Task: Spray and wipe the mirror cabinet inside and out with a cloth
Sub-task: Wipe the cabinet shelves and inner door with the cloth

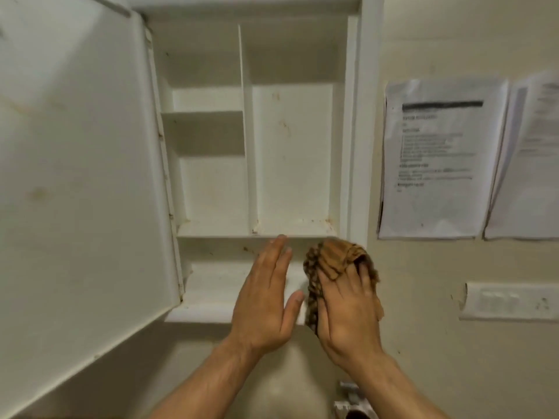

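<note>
Looking into the open mirror cabinet [290, 152], I see my right hand [348, 316] keeping its grip on the brown cloth [335, 255], which is bunched at the cabinet's lower right corner. My left hand [263, 297] is released, fingers straight, fingertips at the lower shelf [217, 229] edge. The door [81, 176] stands open on the left.
</note>
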The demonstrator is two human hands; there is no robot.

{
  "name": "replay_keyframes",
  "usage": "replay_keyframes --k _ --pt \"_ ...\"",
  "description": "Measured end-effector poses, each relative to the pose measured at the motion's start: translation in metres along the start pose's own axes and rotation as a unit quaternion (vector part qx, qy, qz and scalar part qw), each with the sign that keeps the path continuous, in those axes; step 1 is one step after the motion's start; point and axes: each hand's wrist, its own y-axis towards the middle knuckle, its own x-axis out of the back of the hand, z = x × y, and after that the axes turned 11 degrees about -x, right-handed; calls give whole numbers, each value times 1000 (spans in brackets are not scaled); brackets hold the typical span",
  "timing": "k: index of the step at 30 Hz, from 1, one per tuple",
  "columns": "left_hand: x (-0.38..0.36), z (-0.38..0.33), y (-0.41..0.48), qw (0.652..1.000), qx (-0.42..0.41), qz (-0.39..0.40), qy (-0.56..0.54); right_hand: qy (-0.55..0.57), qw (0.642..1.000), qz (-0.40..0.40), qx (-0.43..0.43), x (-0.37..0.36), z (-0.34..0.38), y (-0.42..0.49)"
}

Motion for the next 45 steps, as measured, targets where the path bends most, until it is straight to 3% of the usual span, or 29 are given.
replay_keyframes --k 6,11,15,18,21,25,30,33,36,38,42,45 --pt "50 31 97 991 -70 -107 45 23 986 -163 -17 40 56 134" --pt "89 64 167 985 -18 -155 69 71 986 -151 17 46 90 221" --pt "102 86 196 978 62 -174 94 260 961 -93 -22 35 113 271" --pt "94 96 200 973 42 -148 174 367 926 -14 -83 16 133 297" --pt "89 105 199 971 34 -166 168 485 854 88 -169 5 147 311" --pt "85 111 197 969 7 -179 170 519 818 187 -163 7 136 296" --pt "81 107 192 971 -5 -199 133 453 810 340 -155 26 122 265" --pt "83 102 192 975 -3 -196 108 447 839 276 -142 52 142 296" --pt "94 102 188 978 -19 -197 68 518 827 183 -118 44 159 302" --pt "104 105 184 977 -15 -215 -4 510 824 197 -148 23 156 276" --pt "114 101 181 963 18 -247 -103 414 847 300 -148 5 129 228" --pt "117 90 183 963 38 -240 -114 424 855 263 -141 12 131 242"
